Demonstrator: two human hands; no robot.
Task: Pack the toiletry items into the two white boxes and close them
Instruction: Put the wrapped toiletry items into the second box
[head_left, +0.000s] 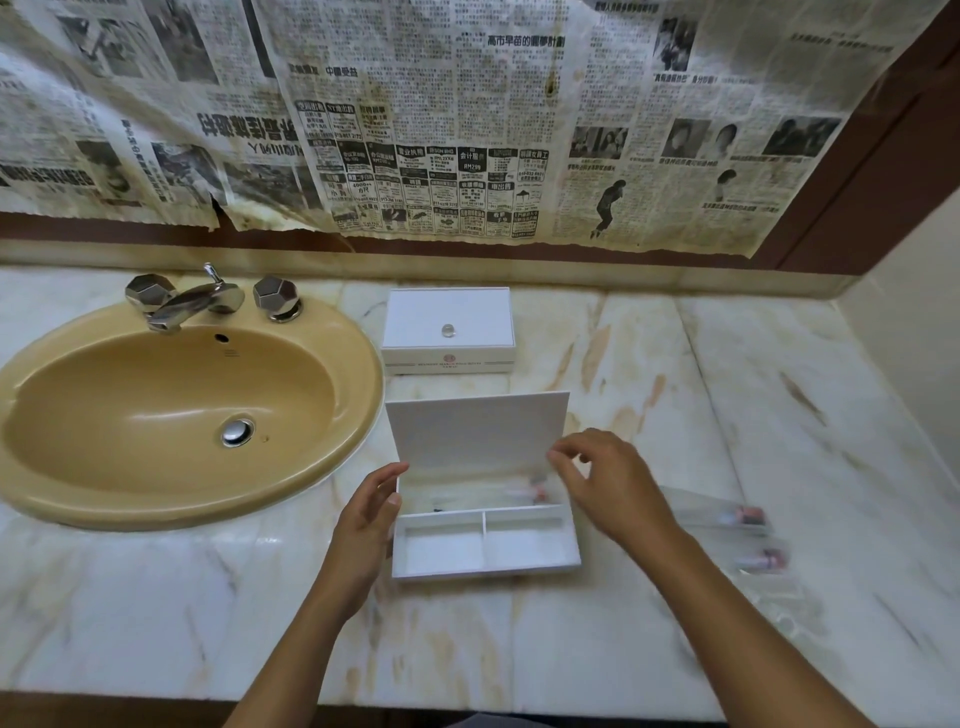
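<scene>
An open white box (447, 571) sits on the marble counter, its lid (475, 431) standing up at the back. A clear-wrapped toiletry item (530, 491) lies in its long rear compartment; the two front compartments hold nothing. My left hand (363, 519) touches the box's left wall with relaxed fingers. My right hand (608, 478) hovers over the box's right end, fingers loosely bent, holding nothing that I can see. A second white box (449, 317), lid down with a small clear knob, stands behind. Two wrapped items (748, 517) (763, 558) lie to the right, blurred.
A tan oval sink (41, 499) with a chrome tap (187, 301) fills the counter's left side. Newspaper sheets (415, 119) cover the wall behind. A wall closes the right end. The counter's front edge (467, 712) runs below my forearms.
</scene>
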